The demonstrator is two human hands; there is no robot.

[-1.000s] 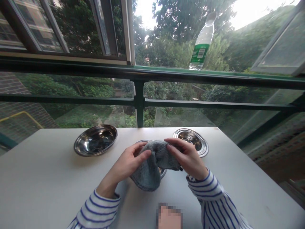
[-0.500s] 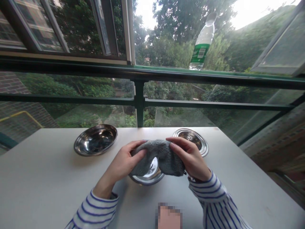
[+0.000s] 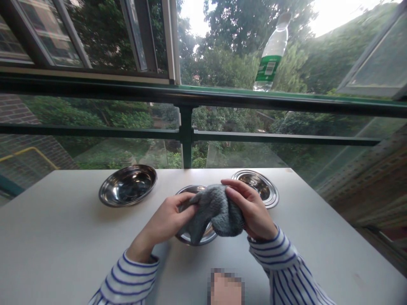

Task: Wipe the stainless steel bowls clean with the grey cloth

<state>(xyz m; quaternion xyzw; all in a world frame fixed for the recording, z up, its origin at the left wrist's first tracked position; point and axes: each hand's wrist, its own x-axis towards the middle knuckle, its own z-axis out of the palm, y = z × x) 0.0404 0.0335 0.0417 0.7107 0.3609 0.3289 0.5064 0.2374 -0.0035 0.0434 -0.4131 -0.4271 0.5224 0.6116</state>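
Observation:
A grey fluffy cloth (image 3: 219, 207) hangs bunched between my two hands, above a round steel bowl (image 3: 192, 189). The cloth hides much of that bowl. My left hand (image 3: 170, 216) pinches the cloth's left end between thumb and fingers. On the other side, my right hand (image 3: 249, 207) grips its upper right part, with the thumb on the near face. Behind my right hand stands a wide-rimmed steel bowl (image 3: 271, 197), partly covered by the fingers.
A larger steel bowl (image 3: 110, 197) sits at the back left of the white table (image 3: 63, 250). Beyond the table runs a green railing (image 3: 127, 94), with a green-labelled plastic bottle (image 3: 270, 63) on its ledge. A pixelated patch (image 3: 226, 290) covers something at the bottom.
The cloth has become more bunched, its left part drawn narrower and hanging lower. My left hand has moved slightly right and down; more of the middle bowl's far rim shows.

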